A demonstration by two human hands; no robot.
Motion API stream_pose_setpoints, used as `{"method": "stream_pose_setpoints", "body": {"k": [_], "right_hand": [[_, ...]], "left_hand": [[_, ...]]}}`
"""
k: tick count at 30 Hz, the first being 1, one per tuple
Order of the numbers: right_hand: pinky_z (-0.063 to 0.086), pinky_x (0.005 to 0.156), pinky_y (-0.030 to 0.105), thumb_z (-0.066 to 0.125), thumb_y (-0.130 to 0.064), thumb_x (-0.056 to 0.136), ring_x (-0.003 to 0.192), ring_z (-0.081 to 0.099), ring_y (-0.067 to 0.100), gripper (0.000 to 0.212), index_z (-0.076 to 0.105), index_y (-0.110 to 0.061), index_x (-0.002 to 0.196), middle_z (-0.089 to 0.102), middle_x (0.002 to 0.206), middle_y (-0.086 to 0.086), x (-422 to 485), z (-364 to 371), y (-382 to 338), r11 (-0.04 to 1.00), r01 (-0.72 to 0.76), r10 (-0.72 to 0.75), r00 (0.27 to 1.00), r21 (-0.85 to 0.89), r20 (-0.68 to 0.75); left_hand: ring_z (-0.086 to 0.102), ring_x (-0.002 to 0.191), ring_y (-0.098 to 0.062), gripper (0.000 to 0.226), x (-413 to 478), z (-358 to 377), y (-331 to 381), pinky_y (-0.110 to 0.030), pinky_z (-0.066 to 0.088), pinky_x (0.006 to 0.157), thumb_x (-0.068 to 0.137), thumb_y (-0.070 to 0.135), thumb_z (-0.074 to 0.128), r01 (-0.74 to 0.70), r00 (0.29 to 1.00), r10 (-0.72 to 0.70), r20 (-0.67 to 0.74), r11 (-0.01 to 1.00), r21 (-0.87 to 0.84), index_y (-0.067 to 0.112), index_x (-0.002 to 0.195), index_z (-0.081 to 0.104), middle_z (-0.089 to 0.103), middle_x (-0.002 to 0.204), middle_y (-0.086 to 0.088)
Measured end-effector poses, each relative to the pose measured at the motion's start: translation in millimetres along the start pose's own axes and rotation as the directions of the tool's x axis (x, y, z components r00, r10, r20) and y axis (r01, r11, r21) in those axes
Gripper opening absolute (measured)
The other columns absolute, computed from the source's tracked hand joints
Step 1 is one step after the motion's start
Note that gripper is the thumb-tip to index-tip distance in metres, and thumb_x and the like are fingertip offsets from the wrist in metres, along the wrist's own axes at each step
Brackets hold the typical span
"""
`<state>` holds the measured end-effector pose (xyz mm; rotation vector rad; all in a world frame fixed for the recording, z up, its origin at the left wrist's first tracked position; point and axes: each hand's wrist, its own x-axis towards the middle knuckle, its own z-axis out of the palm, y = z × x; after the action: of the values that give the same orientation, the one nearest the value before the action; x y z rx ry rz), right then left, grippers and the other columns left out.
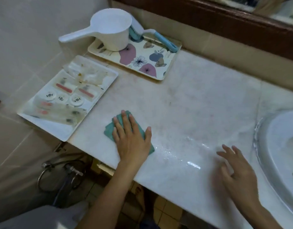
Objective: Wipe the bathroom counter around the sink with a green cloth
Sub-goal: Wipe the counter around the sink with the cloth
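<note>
Pressing flat with fingers spread, the left hand (pixel 131 138) pins one green cloth (pixel 110 129) to the pale marble tabletop (pixel 200 96) near its front edge; the cloth is teal-green, folded and creased. The right hand (pixel 238 172) hovers open and blurred beside the single white sink (pixel 274 146), gripping nothing. Farther back sit two trays: a white tray (pixel 63 133) of toiletries, then a floral tray (pixel 159 63) bearing one white dipper (pixel 112 32) and one blue brush (pixel 165 40).

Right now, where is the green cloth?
The green cloth lies flat on the counter under the left hand, near the front edge, just right of the white tray.
</note>
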<state>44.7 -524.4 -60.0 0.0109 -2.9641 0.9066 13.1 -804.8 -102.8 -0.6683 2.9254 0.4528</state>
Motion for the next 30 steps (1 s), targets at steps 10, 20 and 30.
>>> {"method": "stream_pose_setpoints", "body": {"k": [10,20,30], "right_hand": [[0.034,0.102,0.056,0.032,-0.033,0.077,0.139,0.031,0.034,0.054,0.066,-0.013,0.115,0.051,0.141,0.008,8.6,-19.5,50.2,0.984,-0.045,0.044,0.999,-0.171,-0.010],[0.023,0.114,0.041,0.031,-0.033,0.091,0.146,0.002,0.015,0.056,0.038,-0.019,0.146,0.019,0.158,-0.003,1.1,-5.7,53.6,0.968,-0.034,0.090,0.971,-0.247,0.220],[0.045,0.085,0.030,0.048,-0.024,0.086,0.094,0.066,0.026,0.041,0.064,-0.009,0.120,0.069,0.111,0.009,31.0,-64.9,65.0,0.974,-0.135,0.086,0.962,-0.182,-0.258]], "left_hand": [[-0.009,0.149,-0.026,0.062,-115.9,34.6,68.6,-0.050,0.015,0.118,0.101,0.045,0.024,-0.753,0.639,0.737,0.222,0.658,-0.020,0.019,0.155,0.009,-0.005,0.163,0.002],[-0.008,0.149,-0.024,0.069,46.5,-1.5,40.1,-0.045,0.010,0.119,0.092,0.052,0.011,-0.559,0.827,0.541,0.154,0.821,0.119,0.023,0.155,0.013,-0.003,0.163,0.005],[-0.008,0.149,-0.021,0.060,-4.1,36.3,132.7,-0.039,0.008,0.120,0.100,0.049,0.022,-0.913,0.386,0.870,0.307,0.409,-0.011,0.025,0.155,0.015,-0.003,0.163,0.007]]}}
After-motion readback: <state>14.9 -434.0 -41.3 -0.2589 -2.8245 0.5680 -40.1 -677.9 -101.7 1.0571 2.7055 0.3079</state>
